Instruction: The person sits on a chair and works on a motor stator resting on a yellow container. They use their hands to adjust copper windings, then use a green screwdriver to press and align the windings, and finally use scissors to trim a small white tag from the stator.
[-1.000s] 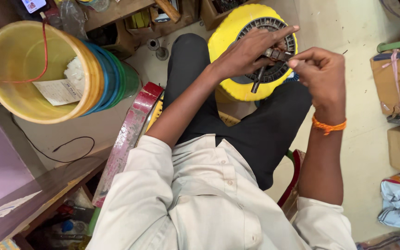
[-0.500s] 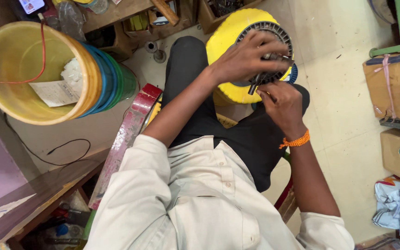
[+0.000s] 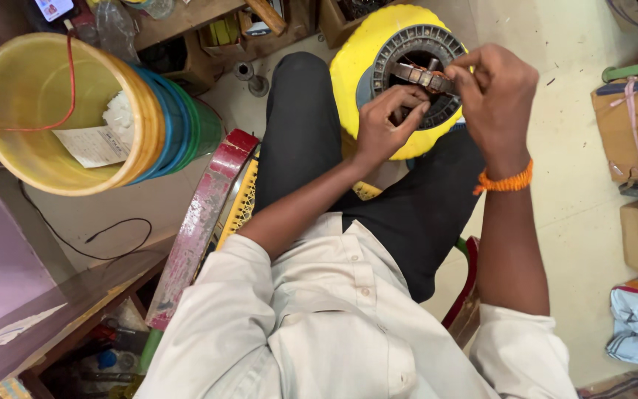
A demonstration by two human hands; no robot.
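Pale floor [image 3: 585, 244] fills the workshop scene, with cardboard boxes [image 3: 633, 133] well to the right of the hands and a purple table [image 3: 9, 273] far to the left. Stacked buckets [image 3: 75, 111], yellow on the inside, lie tilted well left of the hands, with a paper slip [image 3: 97, 144] inside. A worn red bar [image 3: 201, 222] leans below and left of the hands, beside the person's black trousers [image 3: 400, 207]. Just under both hands sits a yellow disc [image 3: 367, 63], resting at the knees, with a grey toothed ring [image 3: 415, 37] set in its face. The right hand [image 3: 495, 96] is closed around a small brown wound part [image 3: 419, 75], pinching its right end with fingertips, an orange thread [image 3: 503, 182] around the wrist. The left hand [image 3: 385, 125], just below and left of it, has its fingers curled against the part's underside; whether it grips or only touches, I cannot tell.
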